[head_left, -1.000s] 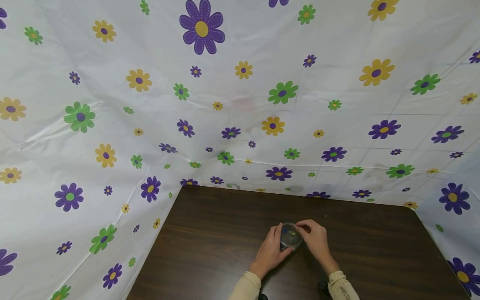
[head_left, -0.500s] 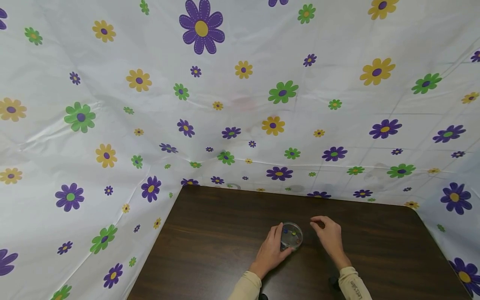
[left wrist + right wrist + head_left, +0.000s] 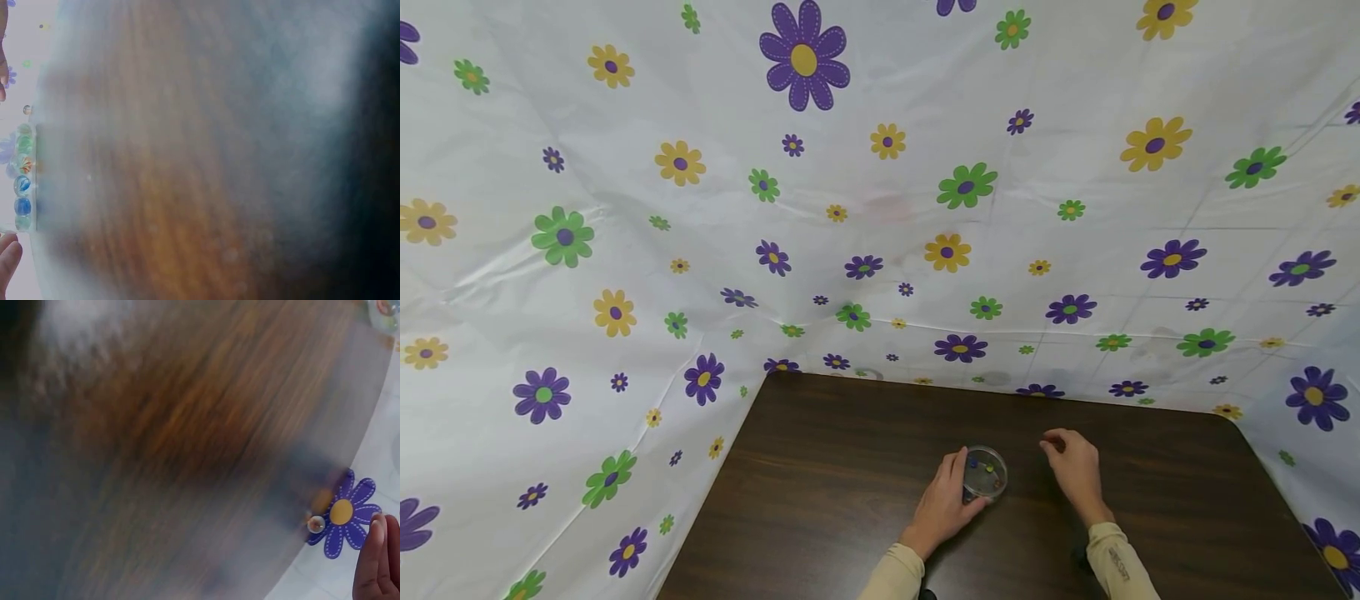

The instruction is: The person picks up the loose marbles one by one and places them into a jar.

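In the head view my left hand (image 3: 942, 507) holds a round clear dish (image 3: 985, 498), thumb and fingers around its near-left side. Glass marbles lie in the dish, among them a blue marble (image 3: 973, 463) and a yellow-green marble (image 3: 990, 468). The left wrist view shows several marbles side by side through the dish wall (image 3: 35, 181). My right hand (image 3: 1077, 471) hovers over the table right of the dish, fingertips near one another, nothing visible between them. Beside its fingers (image 3: 375, 540) a loose clear marble (image 3: 316, 524) sits on the table; the hand hides it in the head view.
The dark wood-grain table (image 3: 835, 467) reaches back to a white flowered cloth (image 3: 880, 183), which rises behind it and along both sides. Tan sleeves (image 3: 895, 573) cover both forearms.
My right hand has left the dish rim and moved right, to the loose marble's spot. An orange-toned marble in the dish has come into view. My left hand stays on the dish.
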The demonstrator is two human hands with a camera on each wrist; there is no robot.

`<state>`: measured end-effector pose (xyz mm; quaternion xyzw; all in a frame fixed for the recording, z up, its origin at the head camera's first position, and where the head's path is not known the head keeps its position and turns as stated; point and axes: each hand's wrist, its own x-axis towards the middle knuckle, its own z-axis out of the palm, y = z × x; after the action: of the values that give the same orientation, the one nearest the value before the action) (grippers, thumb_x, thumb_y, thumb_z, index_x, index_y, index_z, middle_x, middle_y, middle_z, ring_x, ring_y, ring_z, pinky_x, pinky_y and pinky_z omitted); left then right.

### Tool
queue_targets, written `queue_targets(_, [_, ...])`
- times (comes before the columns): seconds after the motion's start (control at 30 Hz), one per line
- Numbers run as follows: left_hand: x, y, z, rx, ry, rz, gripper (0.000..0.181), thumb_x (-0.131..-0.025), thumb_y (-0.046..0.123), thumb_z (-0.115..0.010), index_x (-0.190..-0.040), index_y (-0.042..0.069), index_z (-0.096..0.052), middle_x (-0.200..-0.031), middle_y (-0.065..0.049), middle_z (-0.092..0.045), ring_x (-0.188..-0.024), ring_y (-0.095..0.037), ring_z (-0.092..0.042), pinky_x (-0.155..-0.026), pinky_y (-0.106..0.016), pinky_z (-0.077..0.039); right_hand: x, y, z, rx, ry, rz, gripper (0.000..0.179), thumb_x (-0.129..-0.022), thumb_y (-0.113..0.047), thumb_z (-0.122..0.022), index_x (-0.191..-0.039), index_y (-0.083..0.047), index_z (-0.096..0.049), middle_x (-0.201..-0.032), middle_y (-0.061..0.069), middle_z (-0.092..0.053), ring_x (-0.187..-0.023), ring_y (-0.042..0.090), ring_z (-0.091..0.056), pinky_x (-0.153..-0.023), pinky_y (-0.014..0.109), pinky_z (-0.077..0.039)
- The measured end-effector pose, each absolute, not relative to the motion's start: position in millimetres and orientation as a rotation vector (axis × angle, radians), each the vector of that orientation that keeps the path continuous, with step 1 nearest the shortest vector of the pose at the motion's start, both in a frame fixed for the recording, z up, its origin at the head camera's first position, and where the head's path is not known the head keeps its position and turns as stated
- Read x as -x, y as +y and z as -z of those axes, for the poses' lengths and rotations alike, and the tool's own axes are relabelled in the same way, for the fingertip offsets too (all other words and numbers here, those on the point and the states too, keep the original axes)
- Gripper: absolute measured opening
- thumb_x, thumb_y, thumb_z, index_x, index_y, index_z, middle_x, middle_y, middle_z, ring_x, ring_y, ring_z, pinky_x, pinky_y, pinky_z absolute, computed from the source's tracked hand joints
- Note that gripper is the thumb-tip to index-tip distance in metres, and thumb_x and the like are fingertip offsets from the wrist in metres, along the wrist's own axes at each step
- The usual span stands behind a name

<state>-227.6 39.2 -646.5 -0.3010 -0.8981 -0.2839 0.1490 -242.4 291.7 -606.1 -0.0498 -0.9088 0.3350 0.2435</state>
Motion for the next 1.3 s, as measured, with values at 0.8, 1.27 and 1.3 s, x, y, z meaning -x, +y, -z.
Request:
queue_targets(0.8, [228.7,37.4,646.1,0.869,-2.599,0.809,0.085,-0.093,0.043,-0.078,-0.154,-0.002,-0.039,-0.136,-0.013,-0.053,-0.118,-0.020,-0.062,-0.091,-0.028,-0.055,265.5,312.5,624.0,0.236,-2.601,-0.839,0.027,-0.088,0.004,-0.075,-0.111,0.014,-0.068,-0.102,0.033,-0.064,-0.087,0.047,-0.064,-0.074,0.061,-0.051])
queue_targets(1.27, [229.0,39.0,645.9,0.856,-2.618,0.813,0.084,-0.094,0.044,-0.077,-0.155,0.000,-0.039,-0.137,-0.012,-0.053,-0.119,-0.019,-0.062,-0.091,-0.027,-0.055,276.7,322.3,630.5,0.186,-2.724,-0.798,0.028,-0.091,0.004,-0.071,-0.117,0.013,-0.068,-0.113,0.036,-0.064,-0.100,0.055,-0.062,-0.082,0.066,-0.050])
queue_targets(1.3, [229.2,39.1,645.7,0.856,-2.622,0.813,0.084,-0.094,0.044,-0.077,-0.155,0.000,-0.039,-0.137,-0.012,-0.053,-0.120,-0.019,-0.062,-0.091,-0.027,-0.055,277.2,322.6,630.4,0.177,-2.732,-0.790,0.027,-0.091,0.004,-0.070,-0.117,0.013,-0.068,-0.113,0.036,-0.064,-0.100,0.055,-0.062,-0.082,0.066,-0.050])
